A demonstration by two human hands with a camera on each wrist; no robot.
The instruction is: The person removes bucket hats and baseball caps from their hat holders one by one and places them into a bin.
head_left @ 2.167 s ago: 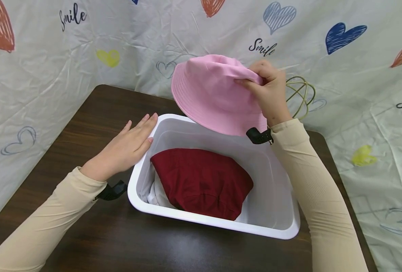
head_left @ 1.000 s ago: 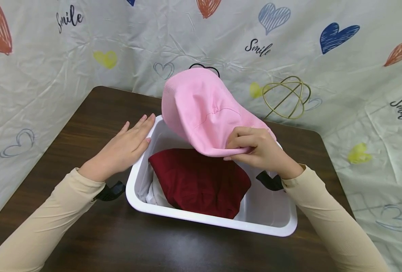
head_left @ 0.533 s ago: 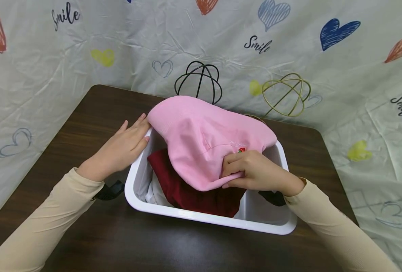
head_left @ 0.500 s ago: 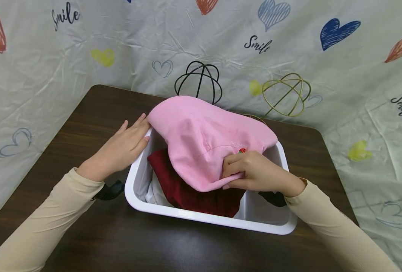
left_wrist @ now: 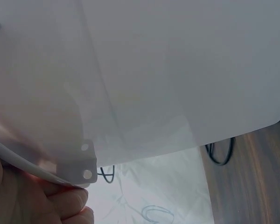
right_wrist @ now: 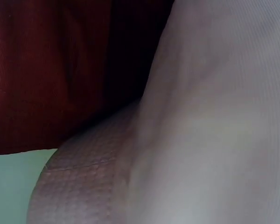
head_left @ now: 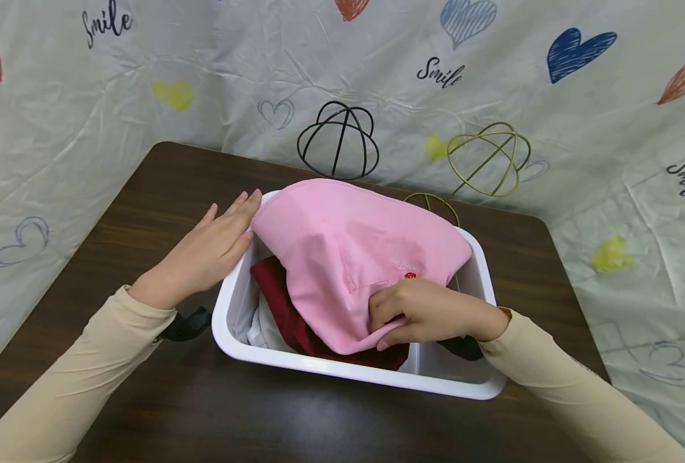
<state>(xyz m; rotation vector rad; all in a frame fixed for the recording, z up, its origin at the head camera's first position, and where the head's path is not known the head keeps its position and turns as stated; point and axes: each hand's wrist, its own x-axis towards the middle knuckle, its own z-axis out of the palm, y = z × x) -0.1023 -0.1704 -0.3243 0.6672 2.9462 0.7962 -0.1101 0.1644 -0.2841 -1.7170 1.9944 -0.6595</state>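
A pink bucket hat [head_left: 325,257] with a small strawberry motif lies tilted in the white plastic tub [head_left: 342,370], its brim against the far rim. My right hand [head_left: 420,312] pinches the hat's near edge, thumb below and fingers curled on top. Under it shows a dark red cloth hat [head_left: 278,302], mostly covered, with white fabric [head_left: 267,328] at the tub's left. My left hand [head_left: 203,254] rests on the tub's left rim with straight fingers. In the left wrist view the tub wall [left_wrist: 130,84] fills most of the frame. Pink and red cloth fill the right wrist view.
Behind the tub stand a black wire stand [head_left: 339,145] and a gold wire stand [head_left: 487,161]. A lower gold wire loop [head_left: 435,202] shows at the far rim. The dark wooden table [head_left: 145,399] backs onto a printed curtain [head_left: 232,64].
My right hand has brought the pink hat down from above the far rim into the tub, over the red hat, uncovering the wire stands behind. The left hand has stayed on the rim.
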